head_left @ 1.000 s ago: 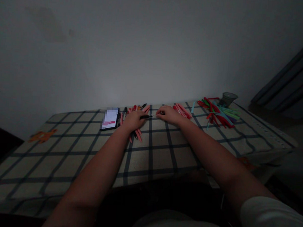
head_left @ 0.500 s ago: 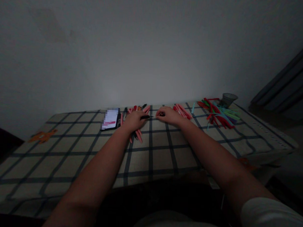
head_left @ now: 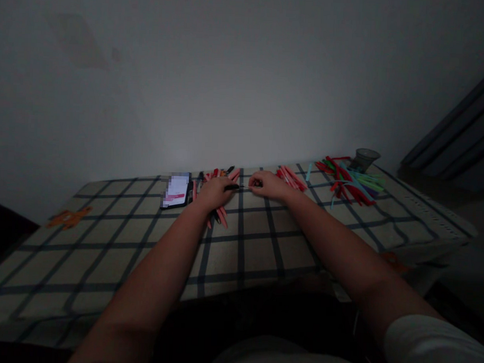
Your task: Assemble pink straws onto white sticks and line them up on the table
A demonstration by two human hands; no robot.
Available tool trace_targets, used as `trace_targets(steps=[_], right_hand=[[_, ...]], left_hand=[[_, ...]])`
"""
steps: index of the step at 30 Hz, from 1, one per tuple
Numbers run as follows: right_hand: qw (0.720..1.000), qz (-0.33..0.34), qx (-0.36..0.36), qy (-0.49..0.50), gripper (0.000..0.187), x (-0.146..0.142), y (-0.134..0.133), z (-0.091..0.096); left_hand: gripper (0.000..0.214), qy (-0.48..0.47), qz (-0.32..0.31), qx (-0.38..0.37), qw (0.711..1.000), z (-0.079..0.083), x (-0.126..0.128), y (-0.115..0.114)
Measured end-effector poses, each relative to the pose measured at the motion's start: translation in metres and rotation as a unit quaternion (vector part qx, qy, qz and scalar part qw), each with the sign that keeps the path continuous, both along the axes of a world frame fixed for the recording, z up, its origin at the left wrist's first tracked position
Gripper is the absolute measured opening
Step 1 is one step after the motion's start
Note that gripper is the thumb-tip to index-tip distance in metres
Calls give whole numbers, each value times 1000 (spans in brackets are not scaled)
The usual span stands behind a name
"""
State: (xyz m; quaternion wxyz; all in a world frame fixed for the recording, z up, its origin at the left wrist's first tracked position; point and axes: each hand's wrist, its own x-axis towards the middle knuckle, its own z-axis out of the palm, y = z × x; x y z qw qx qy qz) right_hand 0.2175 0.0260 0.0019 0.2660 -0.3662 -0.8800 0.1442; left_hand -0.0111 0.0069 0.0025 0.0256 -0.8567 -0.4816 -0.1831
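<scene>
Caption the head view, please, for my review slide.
Left hand holding a slim black pen-like object, facing the right hand over a cream, blue-checked cloth.

The left hand [head_left: 215, 193] partly hides pink pieces [head_left: 221, 218]; anything in the right hand [head_left: 269, 184] is too small to tell.

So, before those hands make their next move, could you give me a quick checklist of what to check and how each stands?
1. Left-hand grip has the slim black tool: ok, its tip points toward the other hand.
2. Right-hand grip is secure on something: cannot tell, curled fingers hide what may be there.
3. Space around the left hand is uncluttered: not ok, pink pieces stick out around it.
4. Phone lies screen up: ok, lit, left of the hands.
5. Multicoloured strips are apart from both hands: ok, they lie farther right, by the cup.
</scene>
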Motion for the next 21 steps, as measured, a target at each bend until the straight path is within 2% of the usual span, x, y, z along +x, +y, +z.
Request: trace_targets(steps=[7,16,21], right_hand=[[996,-61,-19,-60,14,3,-2,3],[990,-47,12,-134,28,9,7,0],[991,12,-10,-134,30,4,5,-4]], left_hand=[[31,16,3,5,1000,1,-1,-2],[28,21,-3,4,1000,3,1,-3],[29,24,2,1,1000,2,1,-3]])
